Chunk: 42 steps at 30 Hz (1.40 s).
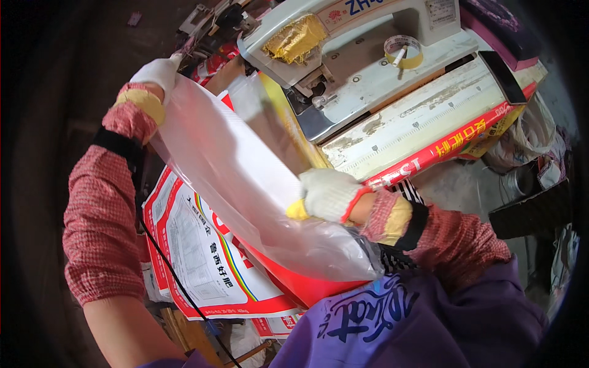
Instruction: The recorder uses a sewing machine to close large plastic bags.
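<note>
Printed sack (215,257) by purple clothing (429,325), clear plastic bag (264,221) above it, mouth stretched between gloved hands. Right hand (331,194) curled at the bag's edge; fingertips hidden, can't tell if pinched. Left hand (157,78) closed on the far edge. Best keep both edges taut, even. Sewing machine (362,70) beyond.

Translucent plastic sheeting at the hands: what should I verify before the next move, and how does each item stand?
1. Left white-gloved hand gripping the translucent plastic sheeting at its upper end: ok.
2. Right white-gloved hand with yellow thumb tip touching the sheeting: ok.
3. Sheeting smooth: not ok, wrinkled below the right hand.
4. Round yellowish tape roll clear of both hands: ok.
5. Pale-grey metal sewing machine threaded: cannot tell, too small.
</note>
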Available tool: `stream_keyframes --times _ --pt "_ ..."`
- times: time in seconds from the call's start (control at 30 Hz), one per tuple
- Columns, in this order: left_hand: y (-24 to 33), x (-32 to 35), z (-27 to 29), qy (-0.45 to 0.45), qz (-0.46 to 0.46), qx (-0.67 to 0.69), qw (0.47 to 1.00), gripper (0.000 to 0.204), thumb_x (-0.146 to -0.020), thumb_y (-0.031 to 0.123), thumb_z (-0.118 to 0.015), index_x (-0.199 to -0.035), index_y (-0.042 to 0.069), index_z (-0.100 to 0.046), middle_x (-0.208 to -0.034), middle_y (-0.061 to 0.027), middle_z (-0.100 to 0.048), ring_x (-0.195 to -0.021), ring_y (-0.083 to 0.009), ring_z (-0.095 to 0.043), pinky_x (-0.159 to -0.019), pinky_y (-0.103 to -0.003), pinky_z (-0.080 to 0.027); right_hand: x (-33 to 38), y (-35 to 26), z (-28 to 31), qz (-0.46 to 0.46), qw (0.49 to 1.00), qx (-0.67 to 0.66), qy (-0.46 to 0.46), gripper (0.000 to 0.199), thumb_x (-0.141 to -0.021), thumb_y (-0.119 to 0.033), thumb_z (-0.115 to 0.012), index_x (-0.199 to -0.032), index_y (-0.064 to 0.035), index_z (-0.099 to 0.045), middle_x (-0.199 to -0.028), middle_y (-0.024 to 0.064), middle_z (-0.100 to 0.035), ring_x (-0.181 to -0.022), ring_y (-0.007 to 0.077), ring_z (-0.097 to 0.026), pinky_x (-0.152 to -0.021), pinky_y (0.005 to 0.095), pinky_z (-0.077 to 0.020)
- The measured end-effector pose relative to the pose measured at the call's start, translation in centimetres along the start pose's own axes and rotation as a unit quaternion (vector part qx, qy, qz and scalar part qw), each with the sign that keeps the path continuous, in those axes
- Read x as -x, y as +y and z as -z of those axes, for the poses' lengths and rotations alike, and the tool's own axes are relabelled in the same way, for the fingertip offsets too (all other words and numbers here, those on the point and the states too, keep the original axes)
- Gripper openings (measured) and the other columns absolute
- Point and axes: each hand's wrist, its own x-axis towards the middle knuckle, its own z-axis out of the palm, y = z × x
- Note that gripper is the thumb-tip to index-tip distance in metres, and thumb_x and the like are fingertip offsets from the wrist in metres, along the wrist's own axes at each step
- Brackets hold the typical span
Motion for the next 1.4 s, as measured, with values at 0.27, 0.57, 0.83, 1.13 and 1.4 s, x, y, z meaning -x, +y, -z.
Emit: stream_keyframes --times 0.27,0.57,0.83,1.13,1.4 --pt "7.9 -2.6 -10.7 0.144 -0.031 0.134 0.98 0.019 -0.079 0.02 -0.05 -0.083 0.009 -0.066 -0.089 -0.0139 -0.064 -0.091 -0.0311 -0.06 -0.075 -0.041 -0.05 -0.1 -3.8 -2.4 -0.036 0.996 -0.086 0.009 0.025 -0.081 -0.014 -0.042 -0.099 -0.0075 -0.057 -0.094 0.0191 -0.06 -0.095 0.0333 -0.055 -0.083 0.0407 -0.0419" --pt "13.8 -1.5 -19.6 0.201 -0.296 0.101 0.928 0.016 -0.076 0.012 -0.047 -0.084 0.014 -0.06 -0.09 -0.0063 -0.059 -0.078 -0.0242 -0.059 -0.061 -0.035 -0.049 10.6 14.6 -2.6 0.055 0.977 0.157 0.135 0.019 -0.082 -0.019 -0.056 -0.093 -0.0047 -0.059 -0.064 0.0124 -0.055 -0.059 0.0211 -0.057 -0.058 0.0313 -0.0462" --pt "11.6 -6.2 -27.2 0.129 -0.288 0.46 0.83 0.015 -0.071 0.012 -0.053 -0.083 0.016 -0.062 -0.086 -0.0072 -0.059 -0.077 -0.0259 -0.059 -0.064 -0.036 -0.048 10.5 6.2 0.5 -0.145 0.946 -0.227 0.178 0.032 -0.077 -0.01 -0.058 -0.109 -0.0101 -0.059 -0.079 0.0164 -0.062 -0.069 0.0225 -0.061 -0.065 0.0271 -0.0469" --pt "12.1 1.9 -17.2 0.029 -0.334 0.228 0.914 0.017 -0.082 0.024 -0.05 -0.094 0.019 -0.061 -0.084 -0.0128 -0.059 -0.076 -0.0333 -0.058 -0.068 -0.039 -0.047 11.4 6.1 1.4 -0.135 0.979 0.154 -0.009 0.047 -0.082 -0.021 -0.049 -0.128 -0.0209 -0.041 -0.074 0.0138 -0.06 -0.063 0.0295 -0.06 -0.053 0.0379 -0.0461" --pt "10.9 -8.5 -18.0 0.143 -0.2 0.065 0.967 0.021 -0.079 0.017 -0.049 -0.094 0.014 -0.062 -0.092 -0.0123 -0.063 -0.084 -0.0318 -0.06 -0.073 -0.04 -0.047 0.6 8.4 -1.9 -0.104 0.923 0.313 0.197 0.026 -0.082 -0.02 -0.046 -0.103 -0.0075 -0.056 -0.053 0.0055 -0.052 -0.048 0.0232 -0.055 -0.039 0.0367 -0.0402"
